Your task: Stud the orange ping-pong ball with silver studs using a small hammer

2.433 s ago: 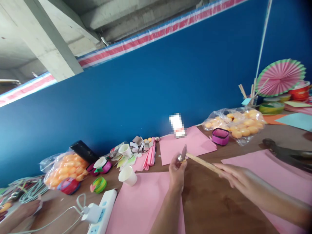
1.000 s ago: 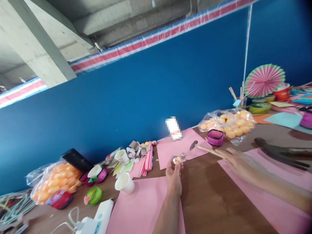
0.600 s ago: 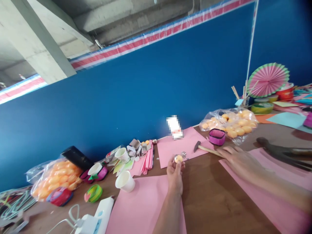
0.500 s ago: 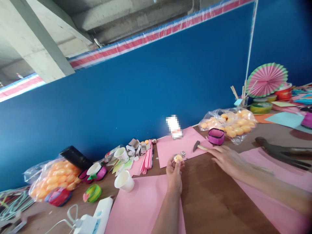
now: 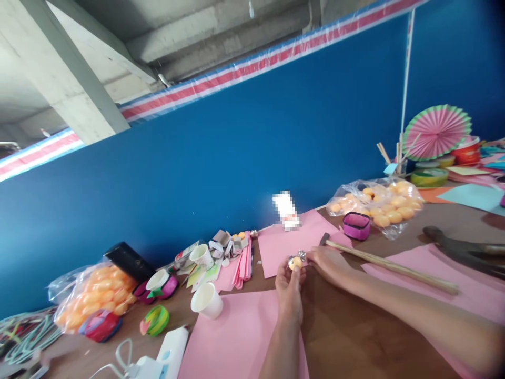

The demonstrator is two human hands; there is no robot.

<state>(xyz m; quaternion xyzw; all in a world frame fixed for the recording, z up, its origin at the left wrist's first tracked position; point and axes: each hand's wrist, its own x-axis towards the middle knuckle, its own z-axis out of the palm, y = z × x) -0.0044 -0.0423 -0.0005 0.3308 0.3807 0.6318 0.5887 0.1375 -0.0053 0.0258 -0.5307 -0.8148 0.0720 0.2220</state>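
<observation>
In the head view, my left hand is closed around a small pale-orange ball with a shiny silver part at its edge. Just to the right, my right hand reaches in, its fingers drawn together at a cluster of small silver metal pieces on the pink sheet. Whether its fingertips hold one of them is too small to make out. A hammer with a long wooden handle lies behind the right forearm, apart from the hand.
A white cup stands left of my left hand, by another pink sheet. Bags of orange balls lie to both sides. A magenta ring-shaped band, dark pliers-like tool and power strip are nearby. A blue wall closes the back.
My right hand has moved left, away from the hammer handle, to the silver pieces beside my left hand. The left hand still holds the ball. The view has shifted slightly.
</observation>
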